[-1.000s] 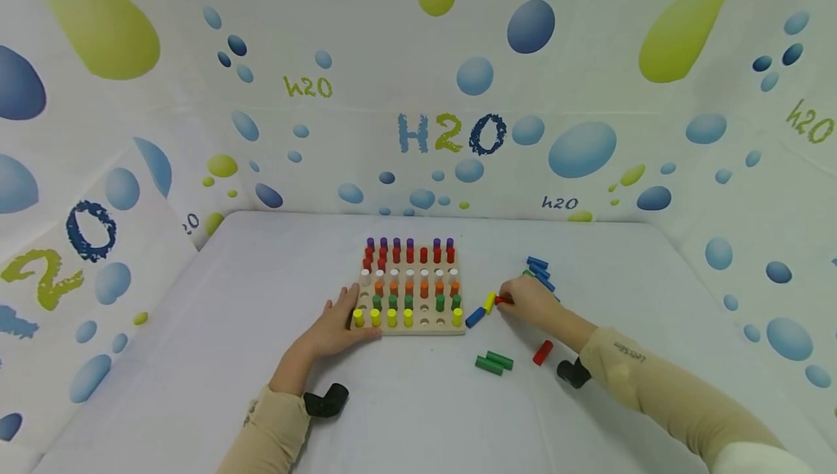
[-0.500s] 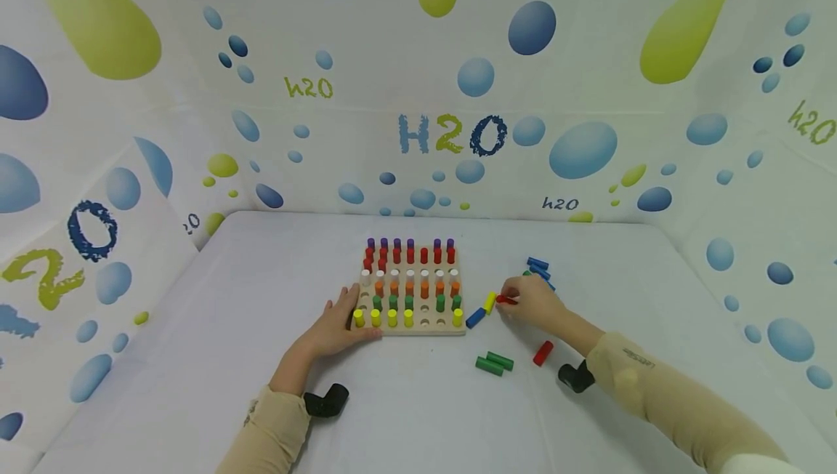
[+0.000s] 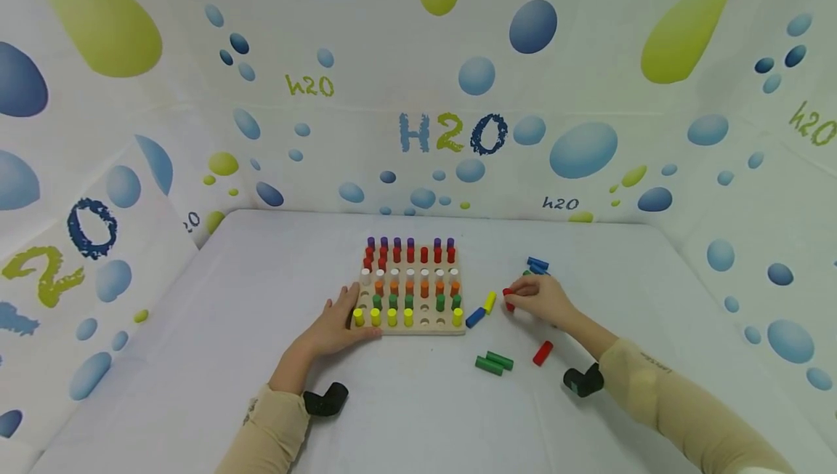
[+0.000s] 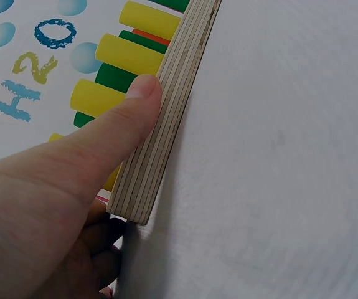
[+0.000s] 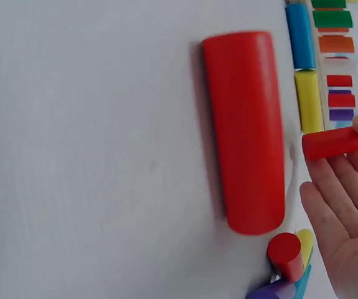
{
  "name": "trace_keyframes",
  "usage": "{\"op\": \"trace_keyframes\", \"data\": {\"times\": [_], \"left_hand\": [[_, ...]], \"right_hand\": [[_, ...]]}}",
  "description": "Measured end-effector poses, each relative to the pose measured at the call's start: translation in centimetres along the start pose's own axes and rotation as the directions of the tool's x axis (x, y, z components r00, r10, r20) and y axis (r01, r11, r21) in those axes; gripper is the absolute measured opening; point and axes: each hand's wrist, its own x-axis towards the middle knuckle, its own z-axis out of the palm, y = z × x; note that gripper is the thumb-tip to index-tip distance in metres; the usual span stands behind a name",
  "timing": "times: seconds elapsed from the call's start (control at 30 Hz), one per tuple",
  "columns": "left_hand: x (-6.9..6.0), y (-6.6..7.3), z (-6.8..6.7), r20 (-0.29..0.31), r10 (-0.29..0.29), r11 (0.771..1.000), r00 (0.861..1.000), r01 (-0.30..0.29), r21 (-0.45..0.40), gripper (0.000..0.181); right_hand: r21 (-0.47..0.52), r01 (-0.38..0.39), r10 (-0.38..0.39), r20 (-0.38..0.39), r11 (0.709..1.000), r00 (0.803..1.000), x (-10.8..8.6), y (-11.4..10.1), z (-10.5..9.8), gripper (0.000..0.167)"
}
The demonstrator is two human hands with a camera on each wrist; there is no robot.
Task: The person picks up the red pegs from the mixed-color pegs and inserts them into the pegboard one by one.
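A wooden pegboard point(image 3: 431, 328) stands on the white table, with rows of purple, red, white, orange, green and yellow pegs and some bare holes. My left hand point(image 3: 335, 325) grips its near left corner; in the left wrist view the thumb point(image 4: 142, 93) presses on the plywood edge while the fingers are partly hidden beside it. To the right of the board, my right hand point(image 3: 543, 299) pinches a red peg point(image 3: 508, 299) between thumb and fingers, tilted toward upright. The right wrist view shows this red peg point(image 5: 331, 143) lying across the fingertips.
Close to the right hand lie a yellow peg point(image 3: 490, 302) and a blue peg point(image 3: 476, 318). Nearer are two green pegs point(image 3: 494, 363) and another red peg point(image 3: 543, 352). Beyond the hand are several blue pegs point(image 3: 538, 263) and a partly hidden green one.
My right hand has drawn slightly right and turned, bringing the red peg from lying flat to a more upright tilt. The left hand and the board have stayed put.
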Motion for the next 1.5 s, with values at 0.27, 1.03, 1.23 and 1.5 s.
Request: {"op": "trace_keyframes", "data": {"times": [0.27,1.03,1.23,1.5], "left_hand": [[0.0,0.1,-0.1,-0.002,-0.012,1.0,1.0,0.012,-0.001,0.111],[-0.1,0.1,-0.1,0.007,-0.003,1.0,1.0,0.003,0.005,0.111],[-0.1,0.2,-0.1,0.007,-0.006,1.0,1.0,0.006,-0.002,0.111],[-0.1,0.1,0.0,0.001,-0.002,1.0,1.0,0.002,0.001,0.111]], "right_hand": [[0.126,-0.018,0.021,-0.024,0.992,0.999,0.0,-0.4,-0.1,0.031],[0.195,0.088,-0.079,-0.054,0.977,0.995,1.4,-3.1,1.9,0.024],[0.223,0.08,-0.073,-0.041,0.972,0.996,2.3,-4.5,2.6,0.022],[0.236,0.085,-0.074,-0.053,0.968,0.996,3.6,-6.5,3.9,0.022]]}}
